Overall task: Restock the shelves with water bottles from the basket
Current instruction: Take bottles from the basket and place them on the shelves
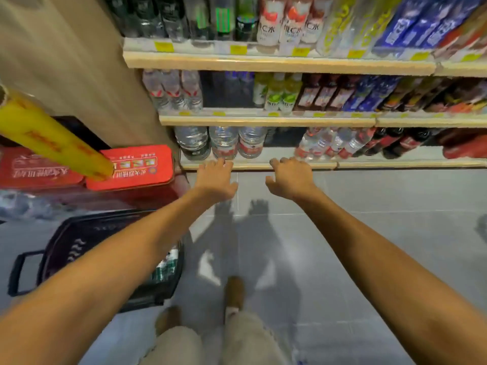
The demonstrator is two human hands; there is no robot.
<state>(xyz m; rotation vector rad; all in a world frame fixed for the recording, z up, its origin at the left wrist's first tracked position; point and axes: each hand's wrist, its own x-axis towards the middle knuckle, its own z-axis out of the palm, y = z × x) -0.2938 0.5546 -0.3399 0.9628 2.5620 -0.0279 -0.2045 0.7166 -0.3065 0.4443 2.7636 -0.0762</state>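
A red tin (130, 167) printed with white characters is set just beside a second red tin (39, 168) at the left. A yellow roll (52, 143) is laid slanting above them, its lower end seen over the nearer tin. A beige wall panel (66, 61) is seen behind. Grey floor tiles (382, 206) are spread below. Yellow price tags (238, 49) are fixed in rows, and dark cola bottles (400, 143) are lined up at the right.

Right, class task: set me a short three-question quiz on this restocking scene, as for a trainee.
1. True or false: the left hand and the right hand hold nothing.
2. Where is the basket? A on the floor at the person's left; B on a counter; C carried by the person.
3. Fill in: both hands reach toward the ___ shelf.
Key: 1 true; 2 A; 3 bottom.
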